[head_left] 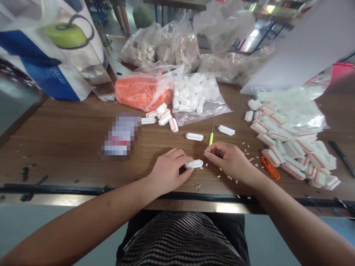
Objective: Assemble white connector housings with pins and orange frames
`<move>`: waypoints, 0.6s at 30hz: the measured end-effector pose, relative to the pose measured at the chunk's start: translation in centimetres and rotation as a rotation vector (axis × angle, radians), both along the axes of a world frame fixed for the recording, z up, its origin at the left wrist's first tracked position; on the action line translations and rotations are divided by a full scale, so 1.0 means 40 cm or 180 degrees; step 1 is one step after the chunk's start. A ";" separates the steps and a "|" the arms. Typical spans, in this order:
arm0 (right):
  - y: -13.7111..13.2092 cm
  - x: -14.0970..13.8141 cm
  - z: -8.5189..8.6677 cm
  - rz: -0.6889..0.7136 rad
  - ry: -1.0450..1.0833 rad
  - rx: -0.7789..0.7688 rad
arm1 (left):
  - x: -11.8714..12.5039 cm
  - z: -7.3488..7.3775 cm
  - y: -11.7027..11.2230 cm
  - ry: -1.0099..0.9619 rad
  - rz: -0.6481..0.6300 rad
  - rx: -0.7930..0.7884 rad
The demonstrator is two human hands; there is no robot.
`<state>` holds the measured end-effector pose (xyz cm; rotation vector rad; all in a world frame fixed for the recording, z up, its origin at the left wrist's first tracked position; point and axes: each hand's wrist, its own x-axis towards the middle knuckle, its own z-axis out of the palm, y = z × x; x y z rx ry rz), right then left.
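Note:
Near the table's front edge, my left hand [170, 171] grips one end of a white plastic connector block [194, 163] with a row of small slots along its side. To its right, my right hand [226, 157] is closed in a pinch, thumb against forefinger; whatever lies between the fingertips is too small to make out. Just beyond that hand lies a yellow-green screwdriver [211, 138], its thin shaft pointing away from me. Two more white blocks lie on the table, one block [194, 137] left of the screwdriver, another block [226, 130] right of it. Tiny white bits [219, 176] are scattered around my right hand.
A heap of white blocks with orange strips [294, 149] covers the right side, beside an orange plastic piece [270, 168]. Behind are a bag of orange parts [142, 92] and a bag of white parts [194, 92]. A green-lidded bottle [83, 59] stands back left.

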<state>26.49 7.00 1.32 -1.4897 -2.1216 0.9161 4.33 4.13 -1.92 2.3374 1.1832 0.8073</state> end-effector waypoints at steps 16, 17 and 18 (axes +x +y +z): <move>-0.048 -0.020 -0.009 0.0250 -0.0098 0.0198 | 0.000 0.002 -0.002 0.0020 -0.0031 -0.0082; -0.049 -0.022 -0.012 0.0253 -0.0134 0.0265 | 0.000 0.002 -0.002 0.0013 -0.0038 -0.0081; -0.050 -0.023 -0.014 0.0273 -0.0181 0.0342 | -0.001 0.001 -0.001 0.0005 -0.0044 -0.0078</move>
